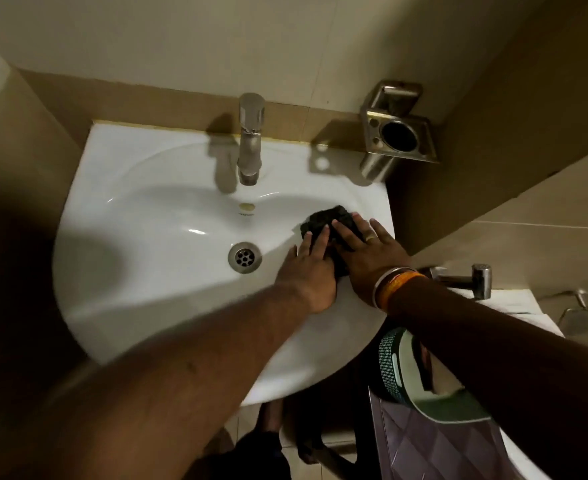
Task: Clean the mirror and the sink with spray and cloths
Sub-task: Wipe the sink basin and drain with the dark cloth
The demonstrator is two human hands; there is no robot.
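Observation:
A white sink (140, 209) fills the middle of the view, with a steel tap (250, 140) at its back and a drain (244, 257) in the basin. A dark cloth (323, 220) lies on the basin's right slope. My left hand (308, 271) and my right hand (368, 258) both press flat on the cloth with straight fingers, side by side. My right hand wears a ring and wrist bangles. No mirror or spray bottle is in view.
A steel toothbrush holder (398, 133) is fixed to the wall at the back right. A second tap (472, 278) and a hand shower (575, 313) sit to the right. A purple bin (431, 438) stands under the sink's right edge, near my feet (268, 441).

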